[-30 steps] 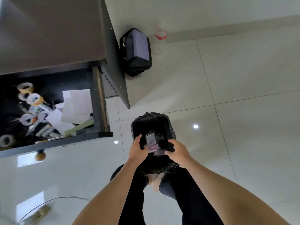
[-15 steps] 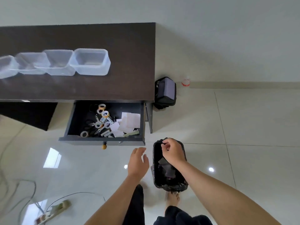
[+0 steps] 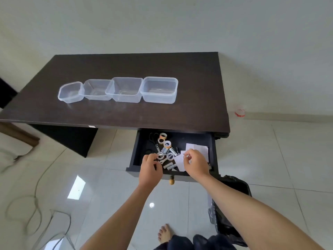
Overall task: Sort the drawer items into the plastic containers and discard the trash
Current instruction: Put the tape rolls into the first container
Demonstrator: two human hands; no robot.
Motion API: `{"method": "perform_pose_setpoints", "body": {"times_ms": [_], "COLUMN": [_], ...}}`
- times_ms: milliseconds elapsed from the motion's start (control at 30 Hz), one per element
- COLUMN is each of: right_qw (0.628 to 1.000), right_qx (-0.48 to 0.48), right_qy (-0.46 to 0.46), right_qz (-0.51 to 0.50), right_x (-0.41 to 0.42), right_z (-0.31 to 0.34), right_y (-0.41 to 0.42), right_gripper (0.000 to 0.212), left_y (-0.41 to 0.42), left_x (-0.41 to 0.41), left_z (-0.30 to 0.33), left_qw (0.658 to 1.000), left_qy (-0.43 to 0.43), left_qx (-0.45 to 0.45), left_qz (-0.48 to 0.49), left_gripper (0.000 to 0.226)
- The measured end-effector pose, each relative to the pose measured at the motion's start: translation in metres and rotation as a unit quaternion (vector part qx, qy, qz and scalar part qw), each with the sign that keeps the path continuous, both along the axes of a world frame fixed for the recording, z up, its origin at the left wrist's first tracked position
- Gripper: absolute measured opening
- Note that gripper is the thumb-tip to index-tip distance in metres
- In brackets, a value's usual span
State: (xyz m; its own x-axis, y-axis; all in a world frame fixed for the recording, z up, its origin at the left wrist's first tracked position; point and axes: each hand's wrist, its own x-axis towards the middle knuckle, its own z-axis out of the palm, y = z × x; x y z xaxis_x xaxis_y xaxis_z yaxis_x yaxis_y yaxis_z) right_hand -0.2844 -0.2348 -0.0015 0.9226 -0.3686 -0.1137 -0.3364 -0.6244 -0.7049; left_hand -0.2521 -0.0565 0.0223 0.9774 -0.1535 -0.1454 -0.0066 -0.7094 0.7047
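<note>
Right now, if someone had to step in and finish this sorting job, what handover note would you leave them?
Left hand: in the open drawer, fingers curled at the tape rolls and scissors; whether it grips anything I cannot tell.
Right hand: pinching at the white paper slips on the drawer's right side.
Four clear plastic containers stand in a row on the dark desk, all looking empty.
Black-lined trash bin stands on the floor to the right, below the drawer.
Done: nothing sorted into containers yet.
Left: tape rolls, scissors, batteries and papers all remain in the drawer.
</note>
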Motion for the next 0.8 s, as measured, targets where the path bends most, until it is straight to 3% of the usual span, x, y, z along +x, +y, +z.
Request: {"method": "perform_pose_setpoints", "body": {"times_ms": [233,533,667,800], "right_qw": [0.998,0.996,0.989,0.959], "right_qx": [-0.01,-0.007,-0.03,-0.094], "right_qy": [0.047,0.089,0.139,0.237], "right_qz": [0.028,0.017,0.031,0.126], "right_x": [0.041,0.095,0.114,0.121], "right_z": [-0.016,-0.054,-0.069,-0.079], "right_y": [0.039,0.034,0.026,0.021], "right_gripper": [0.011,0.021,0.027,0.038], "left_y": [0.042,0.011,-0.012,-0.027], "left_x": [0.055,0.121,0.156,0.179], "left_z": [-0.017,-0.057,-0.078,-0.095], "left_qw": [0.998,0.985,0.967,0.942], "left_qy": [0.055,0.111,0.109,0.115], "left_qx": [0.0,0.043,0.105,0.207], "left_qz": [-0.033,-0.122,-0.203,-0.237], "left_gripper": [0.028,0.044,0.057,0.044]}}
